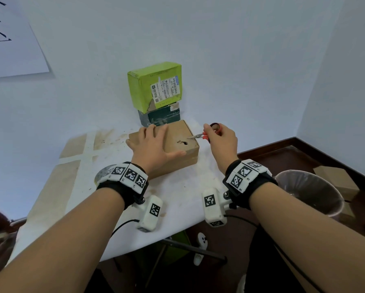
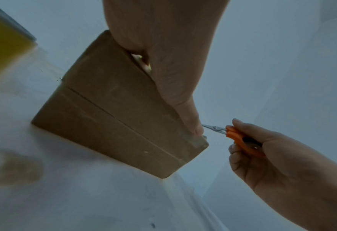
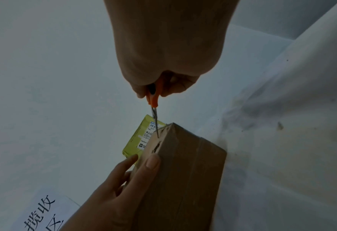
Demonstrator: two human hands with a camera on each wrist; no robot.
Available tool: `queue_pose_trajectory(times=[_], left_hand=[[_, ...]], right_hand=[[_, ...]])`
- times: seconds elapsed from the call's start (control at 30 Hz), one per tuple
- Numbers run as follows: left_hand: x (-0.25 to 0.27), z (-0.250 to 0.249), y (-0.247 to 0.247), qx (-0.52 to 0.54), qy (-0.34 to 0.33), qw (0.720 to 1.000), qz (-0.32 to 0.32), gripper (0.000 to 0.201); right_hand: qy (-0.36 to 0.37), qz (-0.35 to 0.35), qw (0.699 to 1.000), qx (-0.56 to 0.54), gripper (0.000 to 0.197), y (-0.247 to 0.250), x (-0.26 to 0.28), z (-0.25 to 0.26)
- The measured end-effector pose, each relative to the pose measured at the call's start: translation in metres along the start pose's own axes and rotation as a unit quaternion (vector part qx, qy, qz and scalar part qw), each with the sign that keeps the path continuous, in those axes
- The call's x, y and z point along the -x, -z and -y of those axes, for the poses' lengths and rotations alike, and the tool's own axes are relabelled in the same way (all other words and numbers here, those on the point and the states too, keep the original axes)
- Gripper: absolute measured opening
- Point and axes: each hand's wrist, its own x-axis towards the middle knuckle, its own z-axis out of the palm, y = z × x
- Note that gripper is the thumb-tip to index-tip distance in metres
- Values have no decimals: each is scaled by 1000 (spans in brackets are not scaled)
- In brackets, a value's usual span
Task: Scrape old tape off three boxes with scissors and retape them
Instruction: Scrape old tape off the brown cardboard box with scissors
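Observation:
A flat brown cardboard box [image 1: 181, 142] with a torn hole in its top lies on the white table [image 1: 177, 193]. My left hand [image 1: 154, 144] lies spread flat on the box top, thumb along the near edge, fingers straight. My right hand [image 1: 219, 138] grips small orange-handled scissors [image 1: 200, 135], whose closed blades touch the box top near its right edge. In the right wrist view the scissors [image 3: 153, 109] point down onto the brown box [image 3: 183, 171]. Behind, a green box [image 1: 156, 85] with a shipping label sits on a dark green box [image 1: 162, 118].
A roll of tape [image 1: 102, 173] lies half hidden behind my left wrist. A lined waste bin [image 1: 308, 191] stands at the right beside the table, with more cardboard boxes [image 1: 336, 180] on the floor. The wall and a paper sign [image 1: 8, 39] stand behind.

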Motion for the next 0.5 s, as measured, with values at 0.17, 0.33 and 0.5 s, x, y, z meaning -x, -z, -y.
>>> queue_pose_trajectory(times=[0.17,0.33,0.5], left_hand=[[3,-2,-2,-12,4,1000,-9,108],[7,-7,2,-21,7,1000,-12,100],[9,-9,4,-24,11,1000,-15,99]], right_hand=[[46,4,998,33,23,2,5,1],[75,23,995,65,24,3,9,1],[104,56,987,105,31,1,9,2]])
